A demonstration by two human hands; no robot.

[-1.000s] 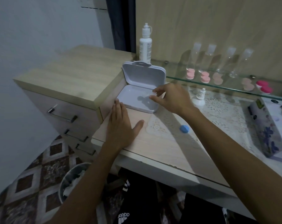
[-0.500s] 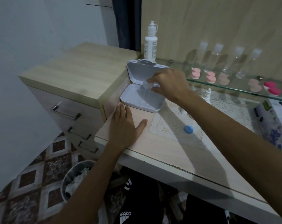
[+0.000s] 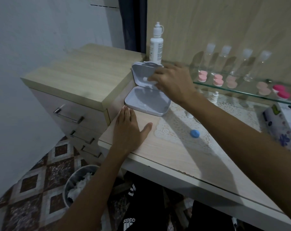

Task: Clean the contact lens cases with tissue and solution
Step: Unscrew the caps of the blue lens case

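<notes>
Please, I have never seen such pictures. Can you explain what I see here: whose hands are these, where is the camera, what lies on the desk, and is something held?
No machine here: a person wears one camera on the head, looking down at their own two bare hands. The left hand lies flat on the desk. The right hand reaches to the raised lid of an open white box; something small and white shows at its fingertips, too blurred to name. Behind stands a white solution bottle. A small blue cap lies on a lace mat. Pink lens cases sit on a glass shelf.
</notes>
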